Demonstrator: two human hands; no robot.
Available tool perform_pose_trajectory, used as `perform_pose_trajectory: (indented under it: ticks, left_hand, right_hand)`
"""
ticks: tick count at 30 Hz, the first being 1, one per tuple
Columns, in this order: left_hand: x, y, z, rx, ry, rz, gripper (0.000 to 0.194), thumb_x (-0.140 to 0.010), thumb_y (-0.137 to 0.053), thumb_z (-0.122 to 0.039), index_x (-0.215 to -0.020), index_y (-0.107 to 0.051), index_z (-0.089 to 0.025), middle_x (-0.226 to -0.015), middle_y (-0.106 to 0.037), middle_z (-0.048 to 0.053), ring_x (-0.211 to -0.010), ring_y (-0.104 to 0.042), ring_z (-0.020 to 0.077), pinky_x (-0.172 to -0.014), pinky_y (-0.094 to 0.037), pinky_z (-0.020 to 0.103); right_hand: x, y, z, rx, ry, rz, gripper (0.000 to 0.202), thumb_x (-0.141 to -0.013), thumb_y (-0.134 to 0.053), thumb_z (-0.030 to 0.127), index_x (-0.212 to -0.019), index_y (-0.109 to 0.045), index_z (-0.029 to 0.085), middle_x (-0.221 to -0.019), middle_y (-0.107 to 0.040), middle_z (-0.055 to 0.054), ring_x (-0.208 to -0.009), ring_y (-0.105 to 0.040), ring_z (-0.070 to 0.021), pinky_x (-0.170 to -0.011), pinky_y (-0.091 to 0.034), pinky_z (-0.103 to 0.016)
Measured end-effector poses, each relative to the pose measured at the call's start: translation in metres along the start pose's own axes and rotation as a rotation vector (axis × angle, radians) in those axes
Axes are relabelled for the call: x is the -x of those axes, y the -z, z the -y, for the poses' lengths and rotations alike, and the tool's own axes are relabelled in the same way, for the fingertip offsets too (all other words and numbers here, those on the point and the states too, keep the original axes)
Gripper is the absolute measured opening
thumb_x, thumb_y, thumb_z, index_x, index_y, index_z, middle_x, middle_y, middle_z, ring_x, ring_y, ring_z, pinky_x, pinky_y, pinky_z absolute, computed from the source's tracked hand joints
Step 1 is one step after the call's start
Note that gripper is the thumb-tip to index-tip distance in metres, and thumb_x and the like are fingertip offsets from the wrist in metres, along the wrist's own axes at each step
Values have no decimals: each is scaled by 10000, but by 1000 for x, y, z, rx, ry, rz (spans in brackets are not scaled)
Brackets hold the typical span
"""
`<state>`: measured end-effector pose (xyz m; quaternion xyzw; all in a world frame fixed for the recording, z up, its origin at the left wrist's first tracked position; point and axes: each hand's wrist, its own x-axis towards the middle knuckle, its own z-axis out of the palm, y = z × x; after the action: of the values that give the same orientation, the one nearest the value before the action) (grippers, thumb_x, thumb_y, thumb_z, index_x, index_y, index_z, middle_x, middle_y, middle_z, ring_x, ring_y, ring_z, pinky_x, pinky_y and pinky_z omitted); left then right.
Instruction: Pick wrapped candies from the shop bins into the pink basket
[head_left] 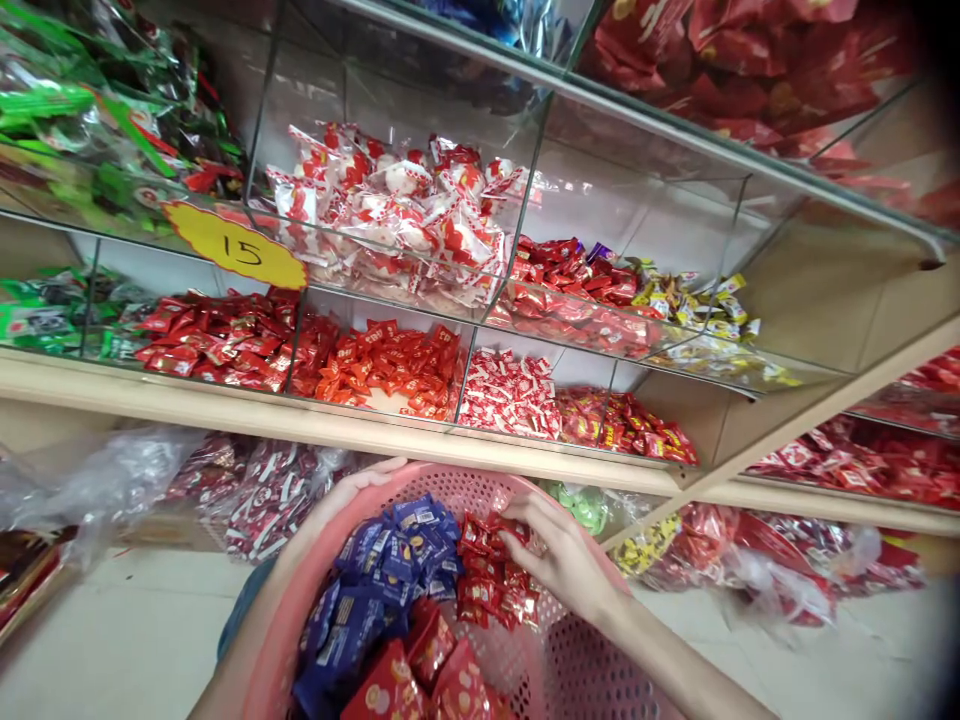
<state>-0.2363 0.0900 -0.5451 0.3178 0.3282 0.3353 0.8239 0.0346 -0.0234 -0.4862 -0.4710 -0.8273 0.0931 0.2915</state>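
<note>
A pink perforated basket (517,660) is at the bottom centre, holding blue packets (397,555), small red wrapped candies (487,575) and larger red packets (427,670). My left hand (360,490) curves over the basket's far left rim, gripping it. Inside the basket at the upper right, my right hand (544,550) has its fingers bent over the small red candies, fingertips touching them. Whether a candy is between those fingertips is hard to make out.
Wooden shelves (337,425) with glass dividers run across beyond the basket, full of wrapped candies. A yellow tag (236,247) reads 15. Bagged candies (270,495) lie under the bottom shelf, and more bags (780,560) are at the right on the tiled floor.
</note>
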Motion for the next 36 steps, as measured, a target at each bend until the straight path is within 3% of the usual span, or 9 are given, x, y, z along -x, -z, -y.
perform_pose_trajectory:
  ticks: [5, 12, 16, 20, 25, 28, 30, 32, 36]
  left_hand:
    - [-2, 4, 1, -5, 34, -61, 772, -652, -574, -189, -1363, -284, -108, -1283, -520, 96, -1197, -448, 274, -1028, -324, 353]
    - [2, 1, -2, 12, 21, -74, 757, -655, -555, -170, -1355, -280, -83, -1366, -415, 114, -1239, -395, 263, -1043, -302, 346]
    - [2, 0, -2, 31, 46, -92, 773, -650, -544, -172, -1368, -262, -113, -1368, -417, 98, -1230, -409, 262, -1034, -314, 351]
    - [-5, 9, 1, -2, 36, -60, 792, -638, -551, -191, -1370, -264, -100, -1354, -434, 106, -1234, -400, 276, -1027, -322, 345]
    - [-19, 26, 9, -42, -22, 0, 756, -628, -546, -208, -1344, -328, -104, -1330, -463, 105, -1235, -403, 267, -1033, -308, 340]
    - [-21, 29, 10, -42, -28, 23, 755, -623, -553, -228, -1338, -340, -117, -1321, -475, 104, -1229, -412, 269, -1028, -317, 348]
    - [-20, 27, 9, -47, -21, 17, 777, -619, -549, -237, -1349, -315, -116, -1336, -456, 108, -1228, -415, 269, -1027, -320, 359]
    - [-18, 25, 8, -50, -19, 14, 805, -626, -542, -251, -1366, -270, -93, -1356, -424, 124, -1228, -415, 269, -1027, -318, 363]
    - [-24, 30, 11, -32, -19, -8, 878, -590, -545, -243, -1382, -213, -62, -1362, -411, 129, -1232, -409, 272, -1023, -324, 350]
  right_hand:
    - [-8, -30, -32, 127, -119, 167, 217, -862, -401, 225, -1055, -502, 223, -974, -580, -47, -872, -570, -174, -751, -480, -318]
    - [-15, -56, -37, 419, -105, 206, 155, -872, -398, 221, -929, -542, 212, -899, -596, -39, -861, -544, -195, -760, -451, -342]
    - [-13, -55, -31, 520, -114, 193, 115, -852, -464, 226, -921, -553, 201, -883, -596, -48, -837, -530, -207, -711, -448, -342]
    - [-28, -16, -1, 433, -8, 25, 186, -867, -445, 215, -1032, -529, 200, -918, -598, -57, -861, -526, -191, -754, -437, -336]
    - [-84, 84, 56, 418, 295, -453, 213, -839, -470, 147, -1031, -530, 218, -947, -620, -54, -887, -539, -176, -788, -408, -341]
    - [-135, 143, 67, 468, 242, -700, 200, -828, -435, 152, -968, -566, 210, -913, -624, -54, -871, -546, -179, -799, -403, -356]
    - [-173, 170, 58, 480, 149, -670, 247, -806, -418, 159, -991, -579, 190, -914, -630, -64, -870, -551, -191, -798, -413, -368]
    - [-207, 183, 42, 493, 86, -491, 303, -764, -417, 132, -1009, -591, 169, -938, -641, -70, -880, -560, -197, -816, -421, -367]
    - [-255, 178, 19, 593, -42, -206, 478, -690, -404, 55, -1130, -557, 162, -1092, -613, -99, -1047, -508, -243, -892, -390, -400]
